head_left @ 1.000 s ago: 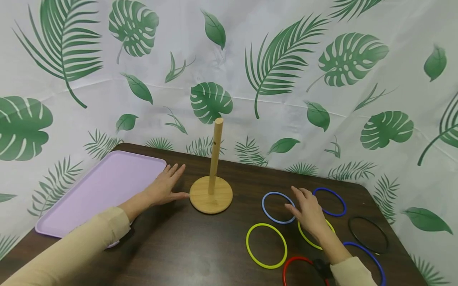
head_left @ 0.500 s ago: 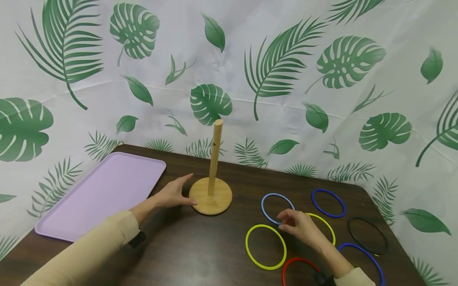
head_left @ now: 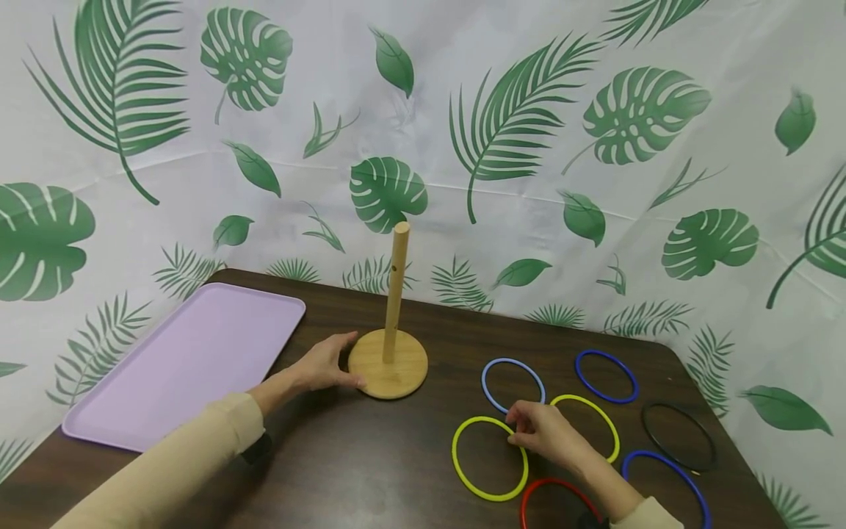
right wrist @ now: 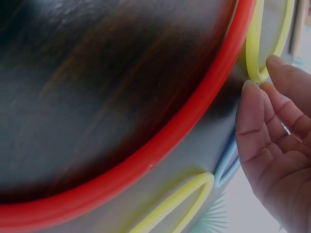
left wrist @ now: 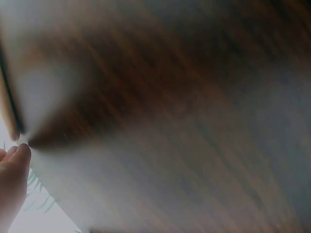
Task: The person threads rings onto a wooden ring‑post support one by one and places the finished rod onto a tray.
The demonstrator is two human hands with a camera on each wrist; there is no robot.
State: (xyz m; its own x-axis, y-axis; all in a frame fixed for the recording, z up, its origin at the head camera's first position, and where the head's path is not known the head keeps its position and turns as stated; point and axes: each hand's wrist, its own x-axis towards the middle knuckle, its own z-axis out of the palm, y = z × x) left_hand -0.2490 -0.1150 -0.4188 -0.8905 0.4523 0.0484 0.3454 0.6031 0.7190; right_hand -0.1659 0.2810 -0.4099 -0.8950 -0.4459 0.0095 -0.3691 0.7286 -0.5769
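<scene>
Left hand (head_left: 325, 365) at the wooden stand (head_left: 389, 371); grip curves round the base's left edge. Right hand (head_left: 545, 433) right of the stand, thumb and fingertips at the left-hand yellow ring (head_left: 454, 453); cannot tell whether this grip pinches its rim. Ring lies on the table (head_left: 344, 455), right of the stand; purple tray (head_left: 198, 353) left of the stand.

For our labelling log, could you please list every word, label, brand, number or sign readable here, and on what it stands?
There are none: no readable text shows on the lilac tray, the wooden stand, the rings or the table. The backdrop bears only green leaf prints.
</scene>
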